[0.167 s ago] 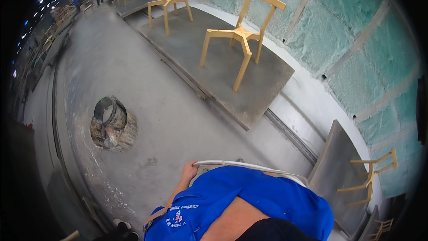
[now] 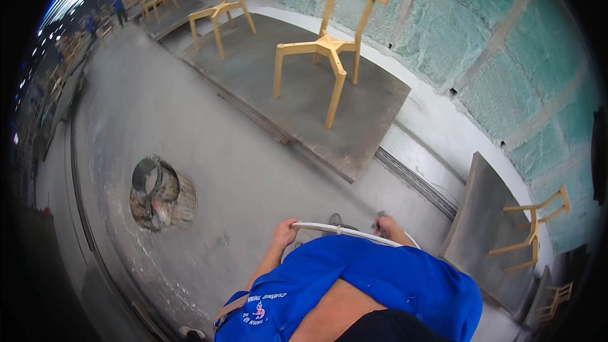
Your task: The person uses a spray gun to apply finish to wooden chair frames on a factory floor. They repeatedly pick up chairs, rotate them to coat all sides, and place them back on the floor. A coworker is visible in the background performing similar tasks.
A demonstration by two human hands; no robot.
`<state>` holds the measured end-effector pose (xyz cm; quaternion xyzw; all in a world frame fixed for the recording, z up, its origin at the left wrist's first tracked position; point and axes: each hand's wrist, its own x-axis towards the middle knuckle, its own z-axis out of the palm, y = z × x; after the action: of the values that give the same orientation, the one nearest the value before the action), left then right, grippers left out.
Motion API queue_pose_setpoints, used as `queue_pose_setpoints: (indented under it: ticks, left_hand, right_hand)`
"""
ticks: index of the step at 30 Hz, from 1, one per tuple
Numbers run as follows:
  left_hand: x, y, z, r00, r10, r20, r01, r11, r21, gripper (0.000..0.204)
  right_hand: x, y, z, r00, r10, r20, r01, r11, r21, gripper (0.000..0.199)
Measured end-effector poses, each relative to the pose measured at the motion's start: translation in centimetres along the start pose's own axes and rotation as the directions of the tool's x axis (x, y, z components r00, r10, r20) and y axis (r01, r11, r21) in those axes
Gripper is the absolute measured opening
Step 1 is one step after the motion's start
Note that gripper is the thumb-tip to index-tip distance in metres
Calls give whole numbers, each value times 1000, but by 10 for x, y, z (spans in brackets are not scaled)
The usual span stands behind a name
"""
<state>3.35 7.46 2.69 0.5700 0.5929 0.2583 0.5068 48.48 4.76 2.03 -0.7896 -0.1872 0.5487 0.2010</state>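
My left hand (image 2: 287, 231) is closed around a white hose (image 2: 329, 227) that runs across in front of my blue shirt. At the right end of that stretch, my right hand (image 2: 391, 225) is closed on a small grey metal tool, apparently a spray gun (image 2: 379, 222), mostly hidden by the fingers. The nearest thing ahead is a pale wooden chair frame (image 2: 329, 43) without a seat, upright on a grey platform (image 2: 373, 133). Behind it to the left stands a similar chair frame (image 2: 223, 9).
A dark bucket (image 2: 154, 177) sits on a crusted, stump-like base at left. At right, a tilted-looking platform (image 2: 472, 234) carries another chair frame (image 2: 535, 231). Metal rails (image 2: 418, 180) run between platforms. A green-tinged, coated wall (image 2: 437, 38) lines the right; people in blue (image 2: 118, 6) stand far off.
My right hand with the grey tool has come into sight from behind my shirt. My left hand, still on the hose, shifts slightly right as the view turns.
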Motion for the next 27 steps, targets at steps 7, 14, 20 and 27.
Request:
queue_pose_setpoints:
  ticks: [7, 14, 20, 27]
  left_hand:
    - [115, 47, 5, 893, 258, 369, -334, 929, 159, 29]
    - [275, 63, -38, 886, 302, 352, -418, 848, 324, 41]
    - [384, 157, -95, 922, 328, 206, -383, 854, 352, 53]
    - [507, 283, -110, 955, 297, 11, -291, 928, 234, 81]
  right_hand:
    - [-70, -165, -59, 869, -355, -346, 419, 899, 129, 29]
    - [-119, -265, -63, 662, -502, -557, 635, 770, 61, 56]
    - [-114, -295, -39, 725, -391, -567, 573, 799, 181, 57]
    - [-129, -292, 27, 732, -225, -643, 492, 828, 270, 58]
